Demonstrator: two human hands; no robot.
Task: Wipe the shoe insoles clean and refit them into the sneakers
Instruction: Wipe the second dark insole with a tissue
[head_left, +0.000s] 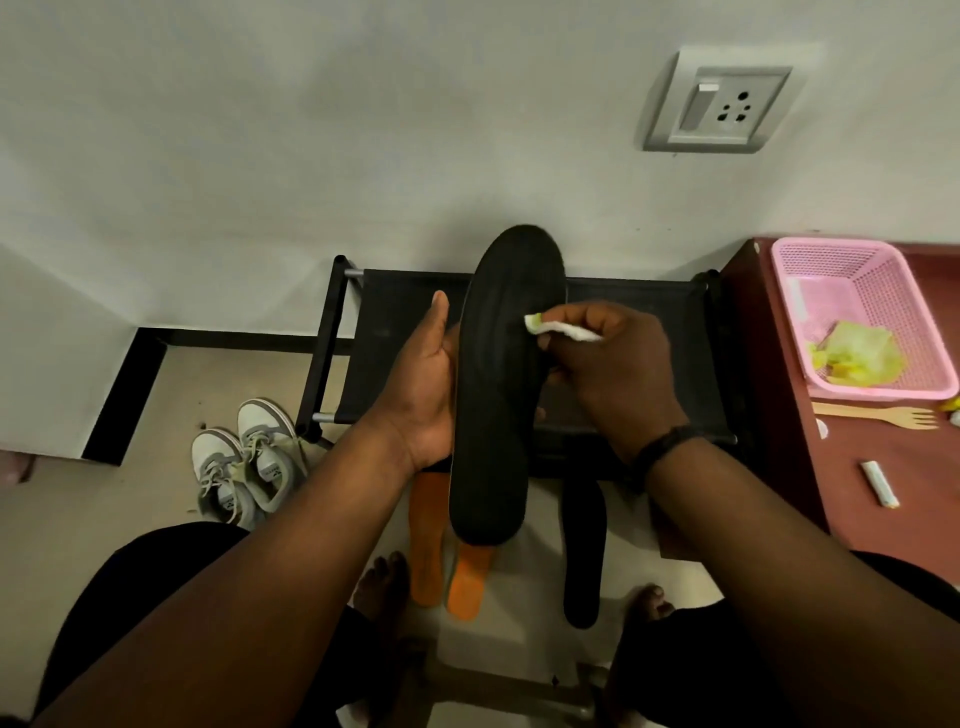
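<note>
- On the floor nearest us, between the bare feet, we see two orange insoles (434, 540) lying side by side and a second black insole (583, 551) to their right.
- Our left hand (423, 387) holds the black insole (501, 384) upright from its left edge, palm cupped against it, thumb extended upward.
- Our right hand (613, 364) pinches a folded white wipe (558, 328) between curled fingers and presses its tip against the insole's upper right face.
- The grey-and-white sneakers (247, 460) stand as a pair on the floor to the left, beside the black shoe rack (395, 312).
- On the bench (779, 415) at right we see a pink basket (862, 312), a wooden fork (878, 415) and a small rolled wipe (879, 483).
- A wall socket (719, 101) sits on the far wall.
</note>
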